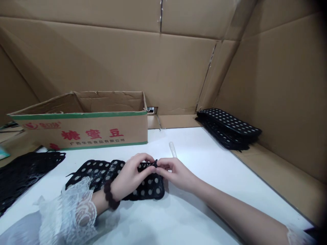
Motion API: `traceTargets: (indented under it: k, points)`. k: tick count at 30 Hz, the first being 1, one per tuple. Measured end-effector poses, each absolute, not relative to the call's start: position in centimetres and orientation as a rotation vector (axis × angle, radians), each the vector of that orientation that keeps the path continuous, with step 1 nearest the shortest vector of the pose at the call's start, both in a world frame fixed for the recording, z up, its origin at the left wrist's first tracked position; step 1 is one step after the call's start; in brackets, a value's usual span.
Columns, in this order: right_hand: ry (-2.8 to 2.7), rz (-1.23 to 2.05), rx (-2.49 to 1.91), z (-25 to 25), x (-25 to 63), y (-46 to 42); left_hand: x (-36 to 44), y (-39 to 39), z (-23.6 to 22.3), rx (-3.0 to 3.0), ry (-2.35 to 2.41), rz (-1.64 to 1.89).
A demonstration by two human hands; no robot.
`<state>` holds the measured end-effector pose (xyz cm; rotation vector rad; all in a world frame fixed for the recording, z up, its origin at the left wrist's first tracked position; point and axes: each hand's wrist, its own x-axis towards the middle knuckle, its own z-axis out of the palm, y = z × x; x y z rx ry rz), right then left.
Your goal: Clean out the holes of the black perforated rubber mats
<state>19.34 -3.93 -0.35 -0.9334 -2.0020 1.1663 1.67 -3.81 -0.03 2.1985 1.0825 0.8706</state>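
Observation:
A black flat piece covered in rows of pale round dots (150, 191) lies on the white tabletop in front of me, seemingly folded or in sections. My left hand (131, 177) reaches over its middle, thumb and fingers pinched on its far edge. My right hand (178, 173) meets it there from the right, also pinching that edge at a small black tip standing up between the fingertips. Whether this tip is a loop, a strap or a bit of edging cannot be made out. Just beyond the right hand lies a slim white tool or handle (172, 149), partly hidden by that hand.
A cardboard box (84, 131) with green edges and red lettering stands at the back left. Black, net-like pieces (28, 173) lie at the left. More black dotted pieces (230, 124) are piled at the back right, against cardboard walls (114, 61) enclosing the table (204, 211).

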Motion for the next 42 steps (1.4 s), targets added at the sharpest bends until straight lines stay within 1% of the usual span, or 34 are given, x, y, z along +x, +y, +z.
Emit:
traceTargets:
  k: [5,9,13,15,18,20,25,32,34,39,40,42]
  points:
    - [-2.006,1.194,-0.932,-0.1,19.3,-4.4,1.6,-3.3,0.2,1.745,0.953,0.771]
    - [-1.932,1.219,-1.002,-0.5,19.4,-3.9,1.4,-2.5,-0.4,1.640,1.176,0.981]
    - [-1.757,1.392,-1.177,-0.9,19.2,-3.4,1.0,-1.9,-0.5,1.441,1.352,1.322]
    - [-1.703,1.452,-1.200,-1.1,19.1,-3.4,0.8,-2.1,-0.2,1.540,1.415,1.384]
    - [-1.654,1.516,-1.124,-1.3,18.9,-3.4,1.3,-3.6,-0.1,2.039,1.452,1.163]
    - [-1.622,1.543,-1.060,-1.4,18.7,-3.5,1.9,-4.8,-0.1,2.238,1.433,1.003]
    - [-1.598,1.572,-0.970,-1.6,18.6,-3.7,2.8,-6.1,0.0,2.249,1.346,0.840]
    - [-1.626,1.472,-0.983,-1.8,18.2,-4.3,2.5,-4.9,0.3,1.780,1.093,0.793]
    - [-1.633,1.462,-1.043,-2.0,18.2,-4.2,2.2,-4.3,0.0,1.764,1.142,0.851]
    - [-1.559,1.421,-1.258,-2.1,18.7,-3.7,0.9,-3.0,-0.3,1.656,1.387,1.204]
    - [-1.553,1.437,-1.280,-2.0,18.8,-3.6,0.8,-3.0,-0.3,1.675,1.425,1.216]
    - [-1.595,1.519,-1.271,-1.7,19.1,-3.5,1.0,-3.3,-0.2,1.816,1.470,1.126]
